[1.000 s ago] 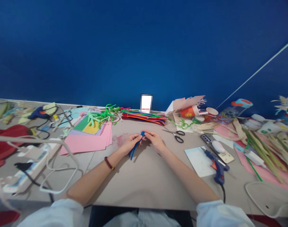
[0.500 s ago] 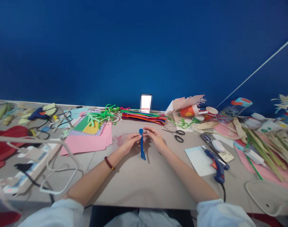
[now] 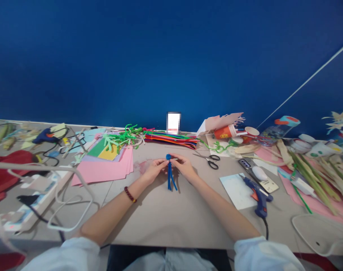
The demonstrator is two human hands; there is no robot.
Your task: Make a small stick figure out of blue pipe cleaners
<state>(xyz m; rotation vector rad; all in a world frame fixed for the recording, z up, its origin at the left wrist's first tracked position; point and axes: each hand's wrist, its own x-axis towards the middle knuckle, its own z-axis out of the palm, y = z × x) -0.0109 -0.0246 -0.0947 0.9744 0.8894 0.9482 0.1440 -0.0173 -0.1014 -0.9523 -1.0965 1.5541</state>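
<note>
Both hands meet over the middle of the grey desk, thumbs and fingertips pinched on a slim blue bundle of fuzzy, chenille-like stems. The left hand grips it from one side and the right hand from the other, just under a compact knob at the top; the fingers behind the bundle are partly hidden. Below the grip the loose ends hang toward the near edge, splayed into separate legs.

The bundle is probably very light, soft on the surface, with a bendable core that should keep whatever curve it is given. It looks neither fragile nor slippery, since the fuzz ought to give the fingertips some bite. The neck under the knob seems the best place to hold; a grip on the dangling ends would likely just bend them.

Beyond the hands lies a pile of straight, multicoloured fuzzy stems, and to the right, near the right hand, a pair of black-handled metal scissors.
</note>
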